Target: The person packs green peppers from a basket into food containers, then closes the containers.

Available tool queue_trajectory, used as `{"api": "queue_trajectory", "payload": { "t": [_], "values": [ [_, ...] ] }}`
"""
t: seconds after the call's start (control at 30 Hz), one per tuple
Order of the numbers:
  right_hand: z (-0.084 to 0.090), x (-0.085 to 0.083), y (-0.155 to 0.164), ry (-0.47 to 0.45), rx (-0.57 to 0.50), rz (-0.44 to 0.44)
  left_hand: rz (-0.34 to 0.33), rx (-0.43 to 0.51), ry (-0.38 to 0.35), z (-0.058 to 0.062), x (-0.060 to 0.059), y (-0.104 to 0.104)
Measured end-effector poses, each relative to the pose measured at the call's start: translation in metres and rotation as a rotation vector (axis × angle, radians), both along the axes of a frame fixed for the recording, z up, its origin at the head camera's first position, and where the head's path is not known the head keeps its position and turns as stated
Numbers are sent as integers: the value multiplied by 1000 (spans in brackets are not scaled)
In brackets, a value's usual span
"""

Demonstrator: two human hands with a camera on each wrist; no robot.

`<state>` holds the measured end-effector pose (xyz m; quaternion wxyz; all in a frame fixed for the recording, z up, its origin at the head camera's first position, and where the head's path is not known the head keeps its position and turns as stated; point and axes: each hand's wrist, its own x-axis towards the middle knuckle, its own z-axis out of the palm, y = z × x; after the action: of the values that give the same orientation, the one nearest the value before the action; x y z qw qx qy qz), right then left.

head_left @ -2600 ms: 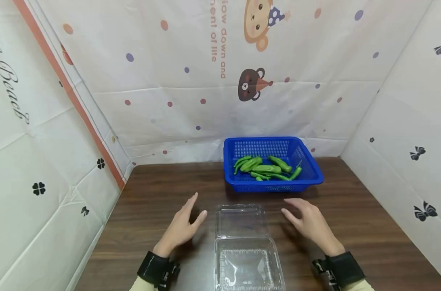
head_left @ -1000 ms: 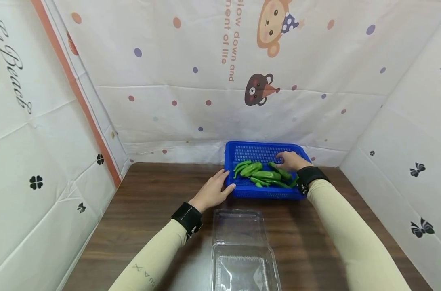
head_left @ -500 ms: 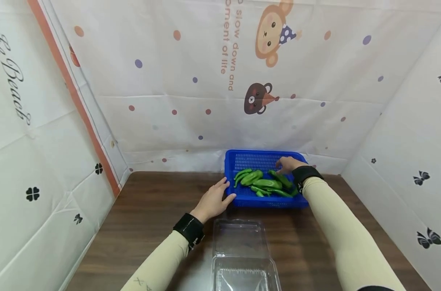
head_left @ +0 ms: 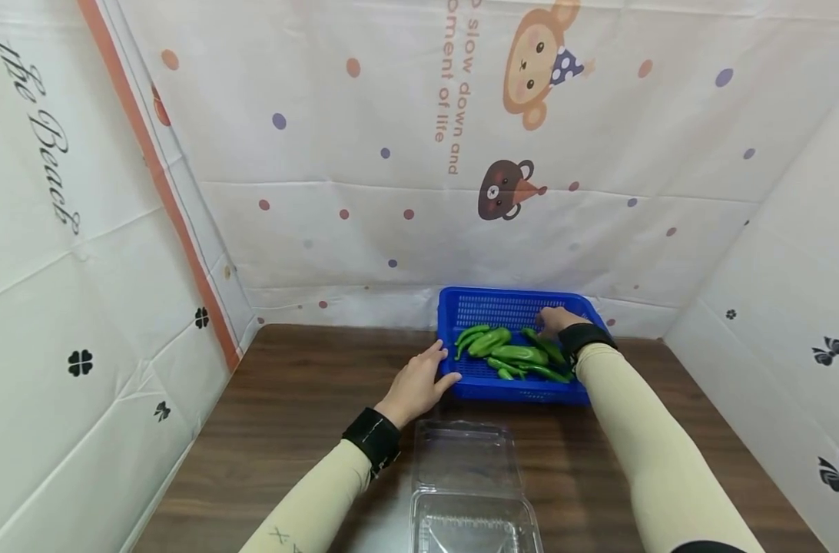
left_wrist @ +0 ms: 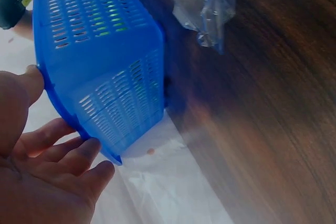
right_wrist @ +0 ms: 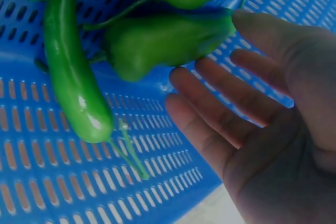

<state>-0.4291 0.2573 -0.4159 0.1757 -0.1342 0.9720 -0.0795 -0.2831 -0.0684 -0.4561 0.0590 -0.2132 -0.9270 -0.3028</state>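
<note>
Head view: green peppers [head_left: 519, 354] lie inside the blue basket [head_left: 523, 391]. Left wrist view: left hand [left_wrist: 42, 187], loosely spread, touches the rim [left_wrist: 59, 104]; brace lightly. Right wrist view: right hand [right_wrist: 278, 150], relaxed, gripping nothing, borders one plump pepper [right_wrist: 157, 43]; pinch mid-length.

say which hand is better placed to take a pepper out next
Likely the right hand: it reaches inside the blue basket, beside a green pepper. The left hand is outside, at the basket's rim.

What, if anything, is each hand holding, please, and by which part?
The left hand only touches the blue basket at its rim. The right hand is at one end of a green pepper; whether it grips that cannot be told.
</note>
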Motion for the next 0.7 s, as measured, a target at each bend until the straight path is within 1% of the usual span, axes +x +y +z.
{"api": "queue_trajectory", "payload": {
  "t": [0.17,0.27,0.37,0.57,0.7],
  "values": [
    [-8,3,5,-20,-5,-10,16,3,-26,-1,1,0],
    [-15,4,10,-45,5,-17,18,-6,-21,-2,1,0],
    [-20,6,14,-49,5,-21,14,-12,-14,-4,0,1],
    [-21,10,15,-37,-36,-5,16,-13,-7,-3,-1,2],
    [-24,8,14,-42,-58,-24,22,-21,-11,-4,-1,1]
  ]
}}
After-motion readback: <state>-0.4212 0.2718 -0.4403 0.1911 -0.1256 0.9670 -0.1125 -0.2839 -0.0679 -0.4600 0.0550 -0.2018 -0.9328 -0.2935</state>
